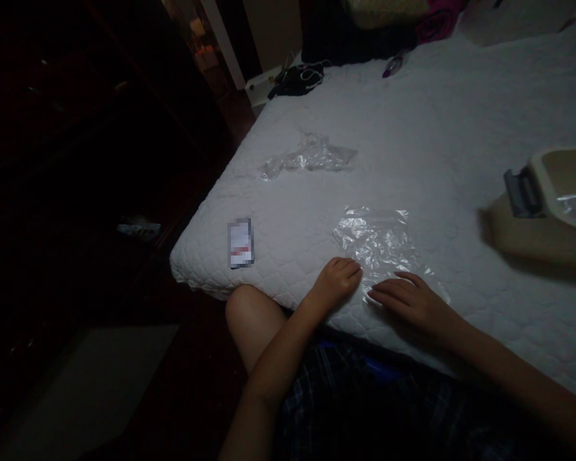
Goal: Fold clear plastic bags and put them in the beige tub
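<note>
- Clear plastic bag [374, 240] lies on quilted bedding [413, 153].
- Left hand [340, 278] curls at its edge; I cannot tell its grip.
- Right hand [415, 304] has fingers apart.
- Step seems flattening; next calls for gentle smoothing.

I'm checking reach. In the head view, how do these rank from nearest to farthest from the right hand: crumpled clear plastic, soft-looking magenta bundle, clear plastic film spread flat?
From the right hand:
1. Clear plastic film spread flat: right at the fingers.
2. Crumpled clear plastic: beyond the film, to the left.
3. Soft-looking magenta bundle: far back, at the top.
</note>
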Tool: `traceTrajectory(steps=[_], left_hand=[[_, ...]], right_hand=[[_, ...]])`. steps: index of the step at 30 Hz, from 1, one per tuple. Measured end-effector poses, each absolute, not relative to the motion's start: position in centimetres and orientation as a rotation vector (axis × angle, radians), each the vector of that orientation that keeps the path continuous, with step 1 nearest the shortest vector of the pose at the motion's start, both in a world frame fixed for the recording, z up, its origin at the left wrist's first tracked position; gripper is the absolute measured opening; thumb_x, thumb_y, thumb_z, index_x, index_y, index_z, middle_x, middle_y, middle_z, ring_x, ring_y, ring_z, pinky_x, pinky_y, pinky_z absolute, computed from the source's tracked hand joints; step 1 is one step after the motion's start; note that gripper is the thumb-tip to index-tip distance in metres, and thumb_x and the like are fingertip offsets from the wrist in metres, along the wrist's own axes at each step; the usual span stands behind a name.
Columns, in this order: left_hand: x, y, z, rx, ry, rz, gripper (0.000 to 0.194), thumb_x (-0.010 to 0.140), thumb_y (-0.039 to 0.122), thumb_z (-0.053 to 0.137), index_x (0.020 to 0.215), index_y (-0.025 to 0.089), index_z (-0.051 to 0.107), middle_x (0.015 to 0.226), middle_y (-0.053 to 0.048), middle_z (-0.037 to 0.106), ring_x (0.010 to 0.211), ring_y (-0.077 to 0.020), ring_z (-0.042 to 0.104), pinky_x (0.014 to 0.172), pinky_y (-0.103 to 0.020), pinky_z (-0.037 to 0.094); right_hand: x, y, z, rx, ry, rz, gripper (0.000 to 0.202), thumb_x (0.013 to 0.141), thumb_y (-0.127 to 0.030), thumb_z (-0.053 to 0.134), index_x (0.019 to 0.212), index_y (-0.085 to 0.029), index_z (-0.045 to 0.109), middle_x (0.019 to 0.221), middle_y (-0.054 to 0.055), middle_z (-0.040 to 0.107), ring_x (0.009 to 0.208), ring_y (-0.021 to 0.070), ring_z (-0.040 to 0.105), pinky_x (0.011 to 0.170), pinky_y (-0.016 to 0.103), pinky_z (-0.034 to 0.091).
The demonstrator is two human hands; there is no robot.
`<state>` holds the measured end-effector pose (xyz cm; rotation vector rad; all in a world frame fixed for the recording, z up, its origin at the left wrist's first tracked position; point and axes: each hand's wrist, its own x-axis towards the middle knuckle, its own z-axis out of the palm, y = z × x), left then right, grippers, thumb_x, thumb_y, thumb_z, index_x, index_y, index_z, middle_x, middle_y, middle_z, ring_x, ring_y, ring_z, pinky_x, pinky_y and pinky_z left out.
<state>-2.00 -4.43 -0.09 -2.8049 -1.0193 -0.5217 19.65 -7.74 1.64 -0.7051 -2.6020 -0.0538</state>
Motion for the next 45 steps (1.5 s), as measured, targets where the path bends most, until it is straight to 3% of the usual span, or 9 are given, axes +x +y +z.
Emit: traceTrajectory(steps=[10, 16, 22, 29, 32, 36, 45], left_hand=[[-2.0, -4.4, -0.3, -2.798, -1.022, -0.580, 0.014, 0.089, 0.020, 0.050, 0.093, 0.013, 0.061, 0.099, -0.006, 0.064, 0.097, -0.0174, 0.056, 0.085, -0.031, 0.045], [-1.9, -4.4, -0.2, -2.809, -1.042, -0.548, 0.017, 0.091, 0.020, 0.045, 0.092, 0.014, 0.061, 0.100, -0.007, 0.064, 0.097, -0.0172, 0.056, 0.084, -0.033, 0.046], [-1.9, -4.3, -0.7, -2.786, -1.033, -0.575, 0.019, 0.092, 0.020, 0.043, 0.093, 0.013, 0.061, 0.099, -0.008, 0.064, 0.096, -0.0164, 0.057, 0.083, -0.032, 0.046], [-1.9, -4.3, -0.4, -2.803, -1.022, -0.550, 0.023, 0.093, 0.018, 0.040, 0.093, 0.012, 0.062, 0.099, -0.009, 0.064, 0.097, -0.0171, 0.057, 0.083, -0.033, 0.046], [-1.9, -4.3, -0.1, -2.805, -1.018, -0.542, 0.023, 0.093, 0.018, 0.040, 0.093, 0.012, 0.062, 0.099, -0.009, 0.065, 0.097, -0.0171, 0.058, 0.083, -0.033, 0.046], [-2.0, -4.2, -0.1, -2.802, -1.006, -0.572, 0.021, 0.092, 0.018, 0.041, 0.093, 0.013, 0.062, 0.097, -0.008, 0.066, 0.097, -0.0178, 0.058, 0.082, -0.032, 0.047], [-2.1, -4.3, 0.0, -2.795, -0.977, -0.627, 0.023, 0.093, 0.017, 0.039, 0.088, 0.012, 0.061, 0.095, -0.008, 0.066, 0.100, -0.0172, 0.058, 0.085, -0.032, 0.047]], right_hand=[[19.0, -8.3, 1.7, -0.774, -2.689, 0.081, 0.042, 0.075, -0.016, 0.052, 0.117, -0.015, 0.055, 0.113, 0.014, 0.060, 0.106, 0.0268, 0.051, 0.098, 0.053, 0.029], [18.6, -8.0, 0.9, -0.736, -2.602, -0.059, 0.025, 0.084, -0.010, 0.047, 0.103, -0.017, 0.060, 0.096, 0.009, 0.065, 0.089, 0.0196, 0.057, 0.096, 0.048, 0.032], [19.0, -7.0, 2.2, -0.793, -2.452, 0.024, 0.022, 0.085, -0.011, 0.045, 0.099, -0.018, 0.060, 0.086, 0.006, 0.067, 0.081, 0.0172, 0.060, 0.093, 0.046, 0.035], [19.3, -4.4, 3.7, -1.028, -2.270, 0.276, 0.020, 0.087, -0.026, 0.048, 0.102, -0.022, 0.059, 0.085, 0.005, 0.069, 0.078, 0.0198, 0.063, 0.078, 0.039, 0.047], [19.1, -3.0, 4.3, -1.206, -2.121, 0.452, 0.027, 0.086, -0.036, 0.051, 0.107, -0.022, 0.057, 0.083, 0.006, 0.069, 0.074, 0.0211, 0.065, 0.067, 0.035, 0.050], [18.8, -1.5, 4.5, -1.293, -2.022, 0.640, 0.034, 0.083, -0.043, 0.054, 0.110, -0.022, 0.055, 0.080, 0.006, 0.069, 0.070, 0.0218, 0.066, 0.064, 0.036, 0.052], [18.2, -0.1, 2.7, -1.244, -2.005, 0.750, 0.034, 0.082, -0.037, 0.055, 0.112, -0.020, 0.053, 0.081, 0.006, 0.069, 0.069, 0.0205, 0.065, 0.062, 0.035, 0.052]])
